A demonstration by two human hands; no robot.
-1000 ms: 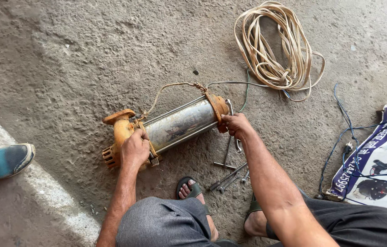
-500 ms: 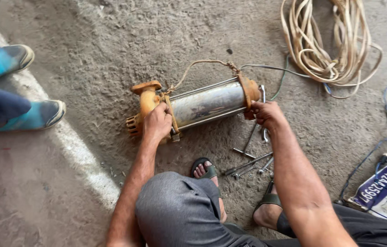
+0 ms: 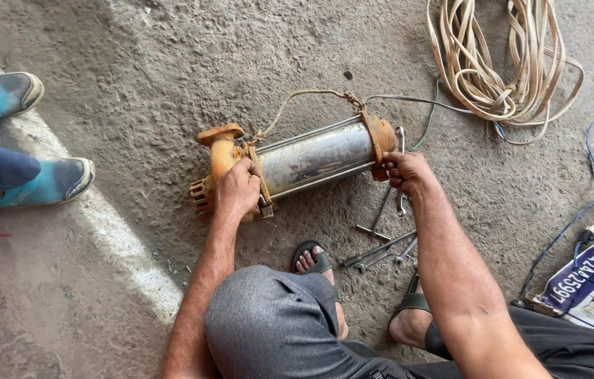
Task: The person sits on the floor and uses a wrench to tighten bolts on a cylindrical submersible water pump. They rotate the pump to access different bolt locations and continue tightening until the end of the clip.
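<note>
On bare concrete, a rusty pump [image 3: 297, 163] lies gripped at both ends by a crouching person.

Its long axis runs left to right just ahead of the knees, orange outlet end lower left, flanged end upper right; left hand [image 3: 238, 191] is closed over the near flange beside the outlet; right hand [image 3: 406, 173] curls round the far end cap, fingers wrapped, what lies under them I cannot tell; both hands are equally near; loose spanners [image 3: 381, 238] lie just below the pump's right end; coiled cable [image 3: 504, 63] sits well beyond it; blue shoes [image 3: 37, 181] stand left of it.
</note>
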